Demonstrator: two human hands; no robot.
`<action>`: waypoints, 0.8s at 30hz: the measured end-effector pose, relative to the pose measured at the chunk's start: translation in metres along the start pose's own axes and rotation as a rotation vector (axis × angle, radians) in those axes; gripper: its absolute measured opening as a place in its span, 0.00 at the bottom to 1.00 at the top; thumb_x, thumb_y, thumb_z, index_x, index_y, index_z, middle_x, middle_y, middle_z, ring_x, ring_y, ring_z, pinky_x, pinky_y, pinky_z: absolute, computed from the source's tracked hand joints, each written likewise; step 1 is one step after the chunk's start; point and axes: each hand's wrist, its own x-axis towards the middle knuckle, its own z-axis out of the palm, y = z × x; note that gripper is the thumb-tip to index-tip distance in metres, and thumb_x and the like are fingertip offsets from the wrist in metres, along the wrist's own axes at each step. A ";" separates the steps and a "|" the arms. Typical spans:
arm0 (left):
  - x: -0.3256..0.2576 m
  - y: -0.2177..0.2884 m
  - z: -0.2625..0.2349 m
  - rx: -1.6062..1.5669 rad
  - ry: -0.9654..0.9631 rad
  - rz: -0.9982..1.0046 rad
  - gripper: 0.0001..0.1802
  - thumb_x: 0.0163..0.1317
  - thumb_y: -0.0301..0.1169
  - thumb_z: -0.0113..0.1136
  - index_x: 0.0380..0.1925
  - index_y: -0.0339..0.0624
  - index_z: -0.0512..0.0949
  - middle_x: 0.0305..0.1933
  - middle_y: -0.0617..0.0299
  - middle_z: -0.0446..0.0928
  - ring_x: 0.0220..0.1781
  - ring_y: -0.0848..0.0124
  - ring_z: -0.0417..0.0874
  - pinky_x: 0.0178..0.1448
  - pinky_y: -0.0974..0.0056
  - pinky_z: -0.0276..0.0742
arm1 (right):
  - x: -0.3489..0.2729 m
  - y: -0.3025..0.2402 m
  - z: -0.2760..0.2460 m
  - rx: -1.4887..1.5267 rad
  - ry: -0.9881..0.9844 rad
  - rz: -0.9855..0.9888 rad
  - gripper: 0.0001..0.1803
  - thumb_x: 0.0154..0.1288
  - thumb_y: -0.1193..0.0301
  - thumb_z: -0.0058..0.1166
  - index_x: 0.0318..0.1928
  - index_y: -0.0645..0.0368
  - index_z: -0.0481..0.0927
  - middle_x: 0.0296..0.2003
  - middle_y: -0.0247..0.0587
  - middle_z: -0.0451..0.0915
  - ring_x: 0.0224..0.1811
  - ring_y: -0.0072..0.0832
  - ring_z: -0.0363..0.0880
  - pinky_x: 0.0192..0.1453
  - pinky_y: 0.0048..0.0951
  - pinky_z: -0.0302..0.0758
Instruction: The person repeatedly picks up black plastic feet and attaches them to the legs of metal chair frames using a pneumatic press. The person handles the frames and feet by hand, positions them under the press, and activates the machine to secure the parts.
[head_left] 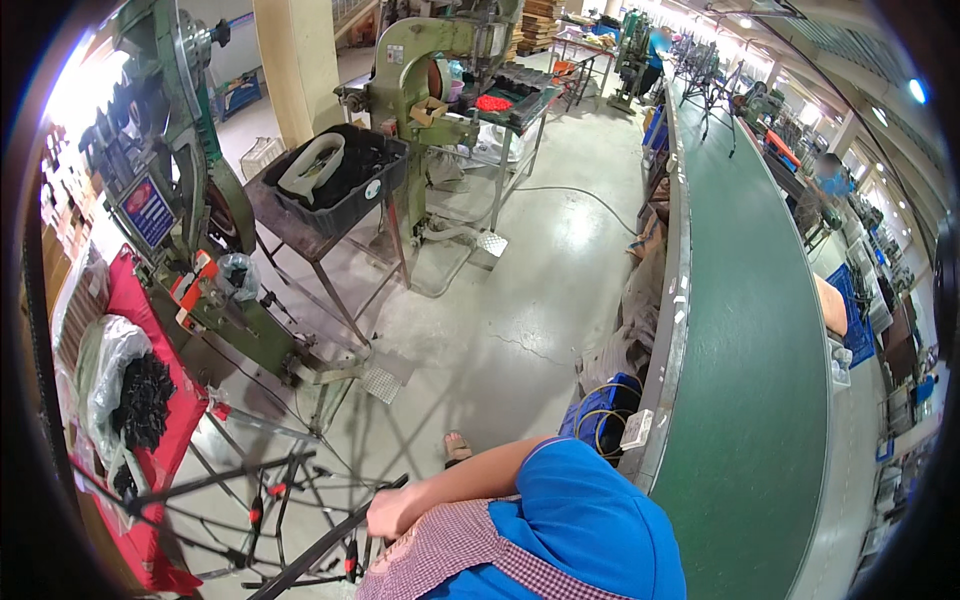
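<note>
My right hand (388, 513) reaches across my front at the lower middle, its fingers curled closed on a black tubular frame (325, 545). Thin black legs and crossbars of that frame spread to the lower left, with small red-and-black joints (256, 515) on them. One thick flat bar passes right beside the hand. The finger ends are hidden behind the hand. My left hand is out of view. Left of the frame stands a red-covered table (175, 455) bearing a clear plastic bag (112, 350) of small black parts (143, 400).
A green press machine (195, 215) with a foot pedal (382, 384) stands at left. Beyond it, a table holds a black crate (345, 210); another green machine (400, 75) is behind. A long green conveyor (745, 350) runs along my right, similar black frames (705, 80) at its far end.
</note>
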 end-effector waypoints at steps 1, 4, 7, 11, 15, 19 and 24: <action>0.003 -0.021 -0.005 0.066 0.062 -0.031 0.15 0.68 0.41 0.52 0.34 0.39 0.72 0.21 0.57 0.70 0.23 0.62 0.75 0.30 0.57 0.74 | -0.005 0.008 -0.007 -0.008 -0.006 0.019 0.13 0.48 0.65 0.55 0.32 0.60 0.83 0.30 0.50 0.82 0.37 0.47 0.82 0.39 0.46 0.78; 0.013 -0.091 -0.018 0.281 0.216 -0.130 0.17 0.67 0.43 0.53 0.38 0.37 0.73 0.28 0.55 0.72 0.29 0.61 0.77 0.35 0.58 0.74 | -0.010 0.045 -0.004 0.011 -0.004 0.053 0.13 0.46 0.67 0.56 0.31 0.61 0.84 0.29 0.51 0.82 0.36 0.47 0.82 0.40 0.45 0.78; 0.023 -0.170 -0.036 0.503 0.364 -0.213 0.20 0.66 0.44 0.53 0.41 0.35 0.74 0.35 0.53 0.74 0.35 0.61 0.78 0.41 0.60 0.74 | -0.005 0.083 -0.005 -0.023 0.002 0.062 0.12 0.46 0.68 0.55 0.30 0.62 0.84 0.28 0.52 0.82 0.36 0.46 0.83 0.41 0.45 0.78; 0.009 -0.275 -0.096 0.782 0.588 -0.378 0.24 0.66 0.46 0.54 0.46 0.33 0.76 0.44 0.50 0.78 0.43 0.60 0.80 0.48 0.61 0.74 | -0.002 0.103 -0.058 0.020 -0.204 0.306 0.13 0.47 0.70 0.55 0.36 0.56 0.83 0.36 0.48 0.83 0.41 0.48 0.81 0.46 0.49 0.77; -0.026 -0.342 -0.181 1.072 0.772 -0.659 0.27 0.65 0.49 0.53 0.50 0.35 0.78 0.44 0.50 0.82 0.42 0.60 0.81 0.46 0.60 0.74 | 0.005 0.182 -0.082 0.013 0.038 0.211 0.14 0.55 0.64 0.59 0.41 0.56 0.80 0.36 0.49 0.82 0.41 0.46 0.82 0.44 0.46 0.78; -0.005 -0.300 -0.131 0.506 1.143 -0.609 0.19 0.62 0.41 0.55 0.44 0.37 0.78 0.30 0.62 0.77 0.25 0.71 0.73 0.27 0.65 0.68 | 0.020 0.265 -0.147 0.023 0.244 0.378 0.16 0.59 0.64 0.56 0.46 0.55 0.80 0.37 0.49 0.82 0.40 0.46 0.81 0.44 0.44 0.77; -0.018 -0.348 -0.038 0.032 0.910 -0.739 0.10 0.59 0.29 0.57 0.41 0.42 0.76 0.28 0.62 0.76 0.28 0.72 0.77 0.24 0.71 0.69 | 0.101 0.347 -0.254 0.227 0.701 0.304 0.14 0.57 0.62 0.57 0.41 0.55 0.81 0.34 0.46 0.82 0.40 0.45 0.80 0.42 0.43 0.76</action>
